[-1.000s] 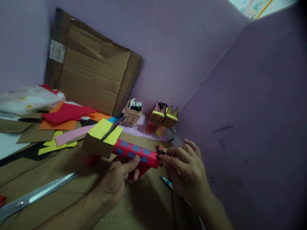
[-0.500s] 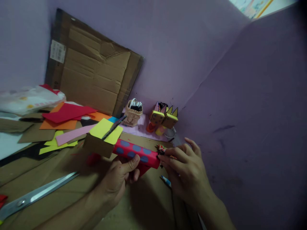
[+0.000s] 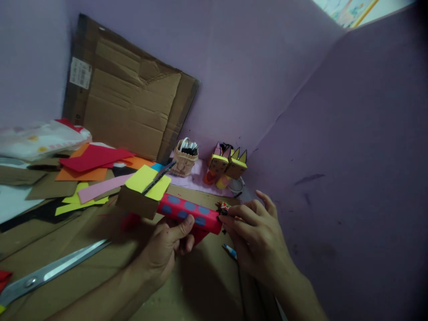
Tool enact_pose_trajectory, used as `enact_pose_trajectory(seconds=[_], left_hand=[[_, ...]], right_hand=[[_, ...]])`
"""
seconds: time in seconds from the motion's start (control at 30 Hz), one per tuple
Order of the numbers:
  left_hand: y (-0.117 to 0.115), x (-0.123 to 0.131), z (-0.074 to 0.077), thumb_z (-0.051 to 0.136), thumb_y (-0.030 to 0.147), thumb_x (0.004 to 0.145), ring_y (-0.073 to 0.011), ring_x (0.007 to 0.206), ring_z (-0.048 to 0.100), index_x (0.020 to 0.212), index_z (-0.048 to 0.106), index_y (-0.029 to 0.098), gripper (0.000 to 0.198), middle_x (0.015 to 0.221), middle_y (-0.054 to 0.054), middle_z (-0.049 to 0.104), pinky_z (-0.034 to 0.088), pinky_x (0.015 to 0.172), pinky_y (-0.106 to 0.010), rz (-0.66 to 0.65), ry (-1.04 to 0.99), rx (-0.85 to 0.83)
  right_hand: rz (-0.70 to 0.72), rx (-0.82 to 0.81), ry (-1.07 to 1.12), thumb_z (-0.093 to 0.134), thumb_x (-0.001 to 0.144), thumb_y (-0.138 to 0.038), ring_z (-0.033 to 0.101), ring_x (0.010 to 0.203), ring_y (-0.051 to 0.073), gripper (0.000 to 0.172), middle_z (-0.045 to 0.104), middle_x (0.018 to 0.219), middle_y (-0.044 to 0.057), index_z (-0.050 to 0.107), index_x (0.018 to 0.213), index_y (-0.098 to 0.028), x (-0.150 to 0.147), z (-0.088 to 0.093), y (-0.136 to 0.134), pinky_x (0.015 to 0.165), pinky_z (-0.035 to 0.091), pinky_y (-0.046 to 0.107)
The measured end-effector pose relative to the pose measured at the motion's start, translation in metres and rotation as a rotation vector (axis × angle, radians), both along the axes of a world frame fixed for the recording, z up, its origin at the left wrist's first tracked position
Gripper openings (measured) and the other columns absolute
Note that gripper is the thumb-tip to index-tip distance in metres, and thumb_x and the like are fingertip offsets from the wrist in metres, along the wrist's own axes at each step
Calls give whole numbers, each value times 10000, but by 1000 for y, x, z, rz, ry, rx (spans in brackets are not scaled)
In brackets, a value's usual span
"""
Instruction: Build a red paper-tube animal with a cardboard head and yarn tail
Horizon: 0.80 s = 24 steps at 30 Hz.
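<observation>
A red paper tube [image 3: 190,211] with blue dots is held up near the middle of the view. At its left end sits a cardboard box [image 3: 137,201] with a yellow top [image 3: 147,182] and a dark strip across it. My left hand [image 3: 170,245] is wrapped round the tube from below, thumb on its front. My right hand [image 3: 257,232] is at the tube's right end, its thumb and index finger pinched at the edge beside a small dark, patterned piece [image 3: 223,207]. Just what those fingertips hold is too small to make out.
Large scissors [image 3: 53,269] lie at the lower left. Coloured paper [image 3: 96,158] and card scraps cover the left side. Behind stand a woven basket [image 3: 184,162], small crowned box figures [image 3: 236,167] and a leaning cardboard sheet [image 3: 130,93]. A blue-white marker [image 3: 230,252] lies near my right hand.
Both hands hold nearly the same pose. The tube's right end and my right hand have shifted very slightly to the left.
</observation>
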<state>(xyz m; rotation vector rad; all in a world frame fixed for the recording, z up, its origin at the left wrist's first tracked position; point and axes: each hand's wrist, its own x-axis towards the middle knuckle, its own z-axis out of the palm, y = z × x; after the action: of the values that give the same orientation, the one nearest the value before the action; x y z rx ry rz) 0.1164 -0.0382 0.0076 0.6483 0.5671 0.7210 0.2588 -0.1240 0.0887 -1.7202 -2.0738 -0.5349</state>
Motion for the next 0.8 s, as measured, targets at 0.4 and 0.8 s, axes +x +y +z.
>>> enact_pose_trajectory(seconds=[0.4, 0.8], left_hand=[[1, 2, 3, 765, 372, 584, -81, 353, 388, 627, 544, 161, 308, 299, 107, 270, 235, 404, -202, 9, -5, -2], [1, 2, 2, 792, 360, 537, -68, 364, 366, 449, 346, 177, 490, 334, 92, 276, 258, 399, -203, 70, 17, -2]], right_hand=[[-54, 141, 197, 524, 797, -124, 603, 824, 186, 172, 648, 837, 28, 608, 902, -231, 12, -8, -6, 948, 333, 476], [-13, -92, 756, 436, 880, -254, 575, 1016, 198, 254, 640, 1077, 59, 564, 1099, -242, 16, -17, 8, 883, 438, 386]])
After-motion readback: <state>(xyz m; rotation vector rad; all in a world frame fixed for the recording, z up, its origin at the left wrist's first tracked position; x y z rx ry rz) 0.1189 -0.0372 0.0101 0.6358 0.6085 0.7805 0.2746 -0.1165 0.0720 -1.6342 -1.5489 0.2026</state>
